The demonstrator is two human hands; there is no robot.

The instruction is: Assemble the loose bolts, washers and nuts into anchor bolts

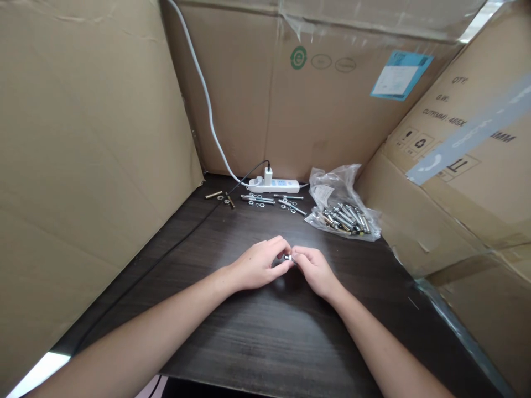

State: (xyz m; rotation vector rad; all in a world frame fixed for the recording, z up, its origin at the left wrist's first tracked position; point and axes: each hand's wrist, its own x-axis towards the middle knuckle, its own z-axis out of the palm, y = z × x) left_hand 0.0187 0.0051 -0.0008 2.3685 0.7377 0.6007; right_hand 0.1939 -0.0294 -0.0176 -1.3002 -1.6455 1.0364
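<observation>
My left hand (260, 264) and my right hand (314, 269) meet at the middle of the dark wooden table (257, 337). Both pinch a small metal bolt part (288, 257) between their fingertips, just above the tabletop. The fingers of each hand are curled closed around it. Most of the piece is hidden by the fingers. Farther back lie loose bolts and washers (269, 201) in a scattered row. A clear plastic bag of bolts (343, 213) rests to the right of them.
A white power strip (277, 184) with a plugged charger sits at the back, its white cable (203, 88) running up the cardboard. A black cable (166, 251) crosses the table's left side. Cardboard boxes (83, 166) wall in the left, back and right.
</observation>
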